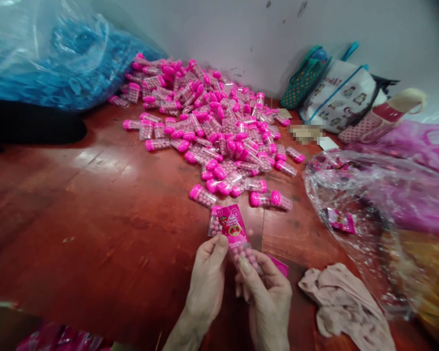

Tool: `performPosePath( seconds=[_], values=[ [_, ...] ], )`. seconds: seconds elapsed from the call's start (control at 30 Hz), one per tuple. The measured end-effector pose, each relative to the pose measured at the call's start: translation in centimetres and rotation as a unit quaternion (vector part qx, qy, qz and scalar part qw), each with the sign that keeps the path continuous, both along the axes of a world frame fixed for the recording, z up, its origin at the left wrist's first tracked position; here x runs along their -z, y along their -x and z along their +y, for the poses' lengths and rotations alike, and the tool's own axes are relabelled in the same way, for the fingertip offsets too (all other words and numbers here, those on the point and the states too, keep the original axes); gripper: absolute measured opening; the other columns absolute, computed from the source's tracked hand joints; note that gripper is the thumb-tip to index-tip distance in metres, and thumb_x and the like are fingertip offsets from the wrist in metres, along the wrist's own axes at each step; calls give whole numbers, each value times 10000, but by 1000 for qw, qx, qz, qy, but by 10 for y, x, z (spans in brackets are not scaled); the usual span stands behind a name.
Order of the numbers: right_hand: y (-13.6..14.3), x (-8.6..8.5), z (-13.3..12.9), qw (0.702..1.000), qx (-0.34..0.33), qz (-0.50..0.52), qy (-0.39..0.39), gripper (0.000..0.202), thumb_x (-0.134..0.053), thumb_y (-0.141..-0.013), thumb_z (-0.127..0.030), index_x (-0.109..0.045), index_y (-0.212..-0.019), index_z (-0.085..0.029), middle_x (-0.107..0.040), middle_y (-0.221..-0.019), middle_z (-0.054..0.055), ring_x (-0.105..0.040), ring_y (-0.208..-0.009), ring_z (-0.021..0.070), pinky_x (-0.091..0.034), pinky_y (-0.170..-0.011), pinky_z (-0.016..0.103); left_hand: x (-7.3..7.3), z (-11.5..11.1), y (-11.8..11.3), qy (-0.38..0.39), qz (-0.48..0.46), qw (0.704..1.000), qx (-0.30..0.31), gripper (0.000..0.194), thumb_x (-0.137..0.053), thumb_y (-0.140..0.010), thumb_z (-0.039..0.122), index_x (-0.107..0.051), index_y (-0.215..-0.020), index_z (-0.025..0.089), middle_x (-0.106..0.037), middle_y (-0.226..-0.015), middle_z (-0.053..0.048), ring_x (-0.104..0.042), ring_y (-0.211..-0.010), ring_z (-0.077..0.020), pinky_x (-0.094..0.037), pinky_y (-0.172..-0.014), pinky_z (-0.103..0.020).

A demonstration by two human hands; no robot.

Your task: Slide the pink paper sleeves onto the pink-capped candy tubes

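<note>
My right hand pinches the light, probably rigid, slick container; my left hand steadies its sleeve. Grip side edges.

A white printed bag is seen leaning near the pale wall, which is marked with dark specks. To its left, a teal patterned bag is propped close beside it. To its right, a pink patterned item with a cream top is seen tilted. Just in front of the white printed bag, a small white card is laid flat. Nearer the viewer, crumpled clear plastic and a rumpled beige cloth are spread. Well to its left, blue pieces are covered by clear plastic, with a black object placed below.
</note>
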State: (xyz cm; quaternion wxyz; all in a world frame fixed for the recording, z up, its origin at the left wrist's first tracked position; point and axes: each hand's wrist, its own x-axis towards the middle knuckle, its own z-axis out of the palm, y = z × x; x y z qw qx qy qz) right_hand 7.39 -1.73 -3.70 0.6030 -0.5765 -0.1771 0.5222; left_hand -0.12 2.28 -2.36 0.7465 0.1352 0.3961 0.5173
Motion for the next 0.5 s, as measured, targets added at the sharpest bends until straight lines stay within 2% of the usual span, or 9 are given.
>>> performPosePath(
  seconds=[0.07, 0.2, 0.3, 0.5],
  values=[
    [2, -2, 0, 1000, -4, 1, 1, 223, -749, -684, -298, -674, -836, -152, -609, -506, -22, -474, -368, 62, -360, -342, 140, 0, 2, 1, -5, 15, 1000, 0, 228, -572, -829, 292, -711, -858, 115, -717, -868, -96, -582, -561, -119, -425, -481, -215],
    [8, -9, 1, 999, 23, -30, 5, 223, -748, -676, -292, -677, -822, -140, -610, -551, -10, -465, -386, 61, -357, -352, 150, 0, -2, 0, -10, 53, 998, 17, 283, -551, -835, 339, -707, -904, 113, -716, -810, -96, -552, -475, -111, -335, -368, -203],
    [7, -10, 2, 997, 49, -66, 3, 221, -753, -662, -271, -683, -828, -143, -612, -588, -9, -442, -389, 53, -357, -363, 160, -1, -7, -3, -28, 75, 996, 25, 253, -556, -837, 311, -701, -935, 128, -711, -739, -68, -490, -419, -83, -328, -374, -201],
    [3, -6, 5, 993, 75, -91, 1, 213, -765, -639, -271, -679, -794, -153, -634, -625, 0, -476, -400, 60, -379, -360, 158, -2, -9, -8, -34, 40, 998, 44, 201, -572, -830, 275, -707, -874, 133, -700, -677, -45, -439, -379, -62, -334, -383, -201]
  ],
)
